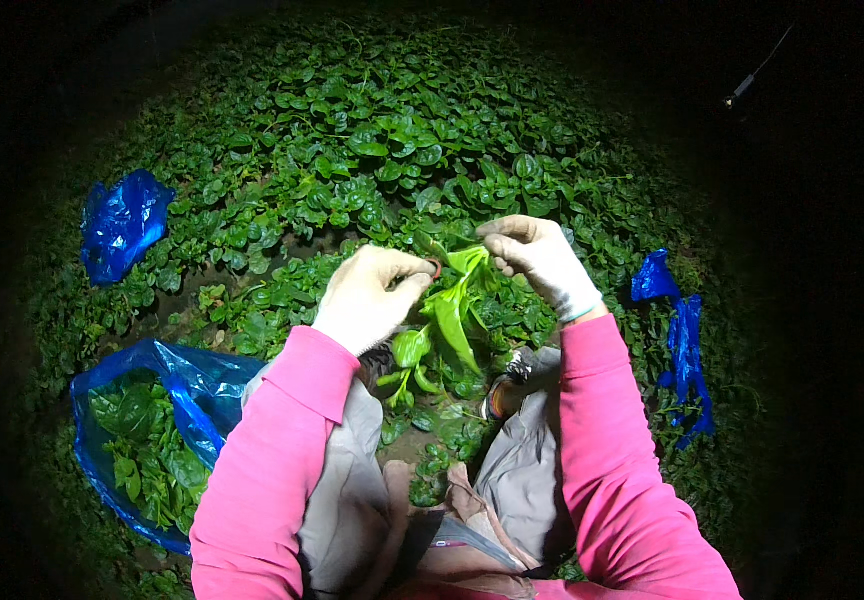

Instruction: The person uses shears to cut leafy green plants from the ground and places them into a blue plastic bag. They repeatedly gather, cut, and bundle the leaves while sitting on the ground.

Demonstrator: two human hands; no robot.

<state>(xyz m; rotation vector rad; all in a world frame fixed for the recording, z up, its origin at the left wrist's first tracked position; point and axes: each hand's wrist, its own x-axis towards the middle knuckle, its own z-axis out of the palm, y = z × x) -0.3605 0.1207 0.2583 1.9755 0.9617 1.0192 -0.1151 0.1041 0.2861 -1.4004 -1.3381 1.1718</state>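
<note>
My left hand (369,294), in a pale work glove, is left of a bright green leafy shoot (453,319). Thumb and forefinger close on a small reddish band-like piece (435,268); its exact kind is unclear. On the other side, my right hand (533,255), gloved too, pinches the upper end of the shoot by its fingertips. From there the stem and broad leaves hang down over the ground between my shoes. To the left of my leg lies an open blue plastic bag (214,367) with picked leafy greens (150,442) inside.
Low leafy plants (402,127) cover the ground, with bare soil (210,300) showing in patches. A crumpled blue bag (125,225) lies at far left, more blue plastic (687,360) at right. My shoe (505,394) stands among the plants. Darkness surrounds the lit area.
</note>
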